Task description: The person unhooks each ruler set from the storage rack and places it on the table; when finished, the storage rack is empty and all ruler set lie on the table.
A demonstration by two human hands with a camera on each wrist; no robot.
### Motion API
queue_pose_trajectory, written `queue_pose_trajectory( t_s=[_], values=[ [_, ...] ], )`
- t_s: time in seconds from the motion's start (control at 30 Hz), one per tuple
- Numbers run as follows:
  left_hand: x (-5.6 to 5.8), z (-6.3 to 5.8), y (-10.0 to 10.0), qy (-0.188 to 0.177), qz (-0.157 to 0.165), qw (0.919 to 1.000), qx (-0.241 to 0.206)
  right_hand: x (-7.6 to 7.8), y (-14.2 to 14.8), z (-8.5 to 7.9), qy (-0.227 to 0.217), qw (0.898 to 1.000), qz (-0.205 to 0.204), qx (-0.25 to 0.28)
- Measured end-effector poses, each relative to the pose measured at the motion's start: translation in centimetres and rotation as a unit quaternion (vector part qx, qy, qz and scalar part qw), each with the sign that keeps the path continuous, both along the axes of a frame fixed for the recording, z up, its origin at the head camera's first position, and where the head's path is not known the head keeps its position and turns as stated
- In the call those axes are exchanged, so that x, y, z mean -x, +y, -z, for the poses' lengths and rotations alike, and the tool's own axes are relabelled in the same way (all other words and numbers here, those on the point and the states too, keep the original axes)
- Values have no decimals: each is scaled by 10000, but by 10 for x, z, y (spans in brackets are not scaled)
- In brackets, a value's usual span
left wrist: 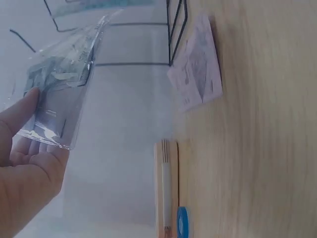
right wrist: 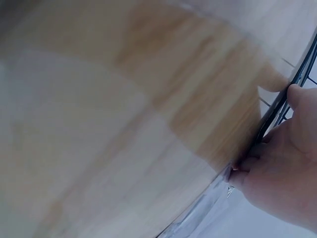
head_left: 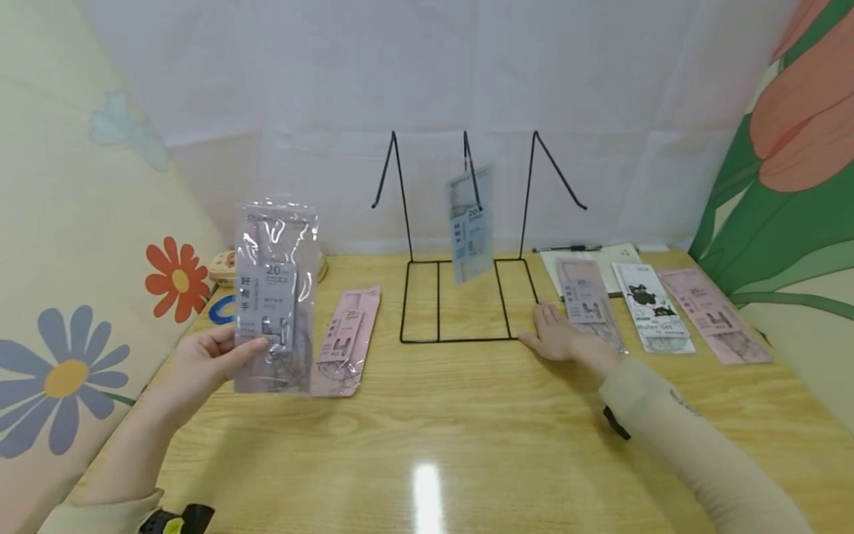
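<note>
My left hand [head_left: 210,363] pinches a purple-grey ruler set in a clear plastic pouch [head_left: 276,297], thumb in front, held up left of a black wire display rack [head_left: 454,340]. In the left wrist view the pouch [left wrist: 62,94] is tilted and glossy with reflections. On the rack's middle hook hangs a blue ruler pack [head_left: 472,245]; its two outer hooks carry nothing. Low on the table, my right hand [head_left: 557,337] rests at the right front corner of the rack's base, fingers extended. The right wrist view has its thumb against the black wire [right wrist: 277,109].
A pink ruler pack [head_left: 343,341] lies left of the rack. To the right are a purple-pink pack [head_left: 583,293], a white cat-print pack [head_left: 650,304] and another pink pack [head_left: 717,315]. Behind them lie a notebook [head_left: 620,259] and pen [head_left: 567,248]. A blue ring [head_left: 220,311] sits far left.
</note>
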State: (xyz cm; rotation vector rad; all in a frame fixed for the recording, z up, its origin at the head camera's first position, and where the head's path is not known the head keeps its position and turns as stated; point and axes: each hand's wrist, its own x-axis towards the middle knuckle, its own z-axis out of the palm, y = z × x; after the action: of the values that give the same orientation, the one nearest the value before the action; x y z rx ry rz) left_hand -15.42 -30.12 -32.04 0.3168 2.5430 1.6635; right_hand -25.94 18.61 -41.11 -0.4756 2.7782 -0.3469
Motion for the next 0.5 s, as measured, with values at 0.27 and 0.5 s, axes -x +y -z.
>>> queue_pose_trajectory(
  t_s=[0.27,0.5],
  values=[
    [30,8,-45,-1122,-76,9919,598,0,1,-1,-129,9999,22,-65],
    [52,27,-55,-1806,-306,9742,1320,0,1,-1,-117,9999,45,-5]
  ],
)
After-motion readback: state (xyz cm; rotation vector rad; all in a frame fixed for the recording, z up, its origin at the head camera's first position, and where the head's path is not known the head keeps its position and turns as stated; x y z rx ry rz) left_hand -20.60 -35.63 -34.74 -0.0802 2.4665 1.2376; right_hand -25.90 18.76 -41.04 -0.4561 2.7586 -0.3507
